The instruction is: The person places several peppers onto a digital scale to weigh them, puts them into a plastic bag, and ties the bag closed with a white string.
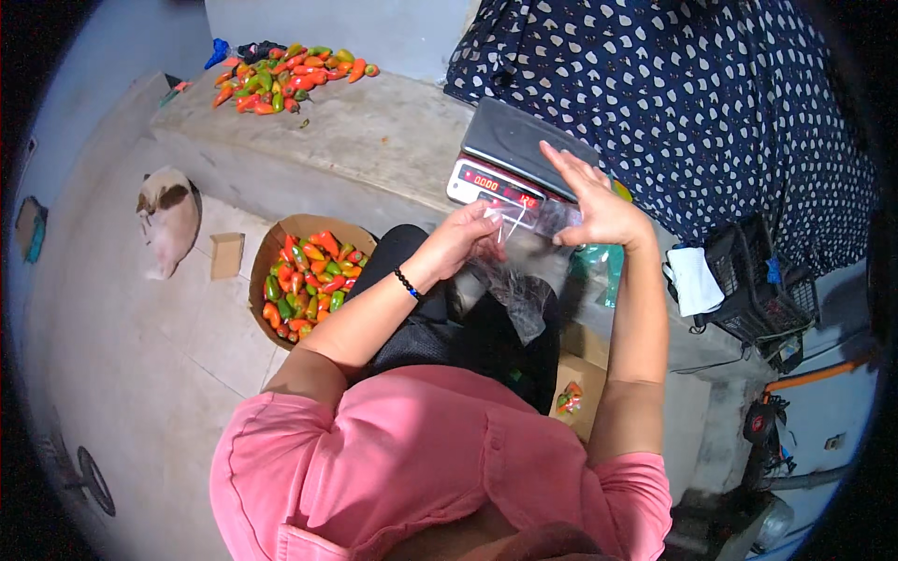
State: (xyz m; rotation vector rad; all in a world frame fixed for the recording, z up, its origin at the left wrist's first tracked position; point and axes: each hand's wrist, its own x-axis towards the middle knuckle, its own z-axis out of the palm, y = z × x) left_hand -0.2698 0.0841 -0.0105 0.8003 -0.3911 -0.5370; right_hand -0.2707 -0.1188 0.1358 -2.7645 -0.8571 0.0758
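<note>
My left hand [466,235] pinches the mouth of a clear plastic bag [523,308], which hangs down over my dark-trousered lap. To its right, my right hand [600,207] is raised with fingers apart and thumb lowest. Part of the clear plastic lies close to that thumb; whether they touch is unclear. Just beyond both hands stands a digital scale [515,137] with a dark flat platform and a lit red display. The right fingers overlap the platform's edge in view. Left of my knee, a cardboard box [261,298] holds many red, orange and green peppers [309,284].
More peppers [280,80] lie heaped on the concrete ledge [393,130]. A pale animal with brown patches [168,217] lies on the floor. By my right side, another cardboard box [579,375] contains bagged peppers [570,397]. A black crate [758,287] and patterned cloth [652,105] stand right.
</note>
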